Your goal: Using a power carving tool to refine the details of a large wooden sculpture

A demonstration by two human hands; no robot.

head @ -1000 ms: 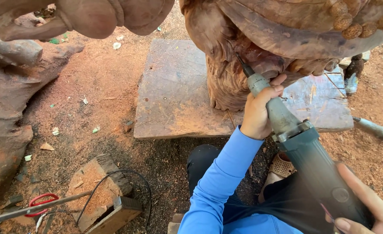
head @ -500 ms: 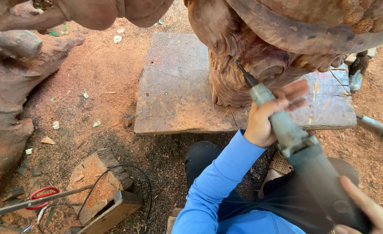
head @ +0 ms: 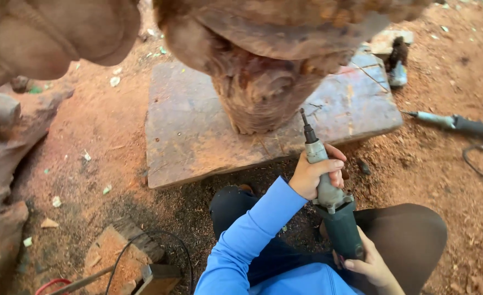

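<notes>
Head view, looking down past the person's knees: both hands are on a long grey-green electric die grinder with a slim dark bit at its tip (head: 329, 191). The left hand (head: 316, 173), at the end of a bright blue sleeve (head: 252, 235), wraps the tool's pale metal neck with fingers curled tightly together around it. The right hand (head: 369, 265) steadies the dark rear body low in the frame, its fingers closed on the housing from below — the thumb side is hard to make out.

The bit points up and away toward the reddish-brown carved wooden trunk piece (head: 263, 93), which stands on a flat, worn wooden slab (head: 197, 136) laid on red sawdust-covered ground (head: 105, 125). The tip sits just beside the lower right of the carving, apart from it, so I judge this a pause between passes. Going back in would call for lining up the bit on the rough lower surface and keeping both grips firm.

That carving looks coarse and fibrous near its base, smoother and rounded higher up, with knobbly detail under the overhang. A second slim power tool with a cable (head: 454, 124) lies on the ground to the right — well apart from the hands.
</notes>
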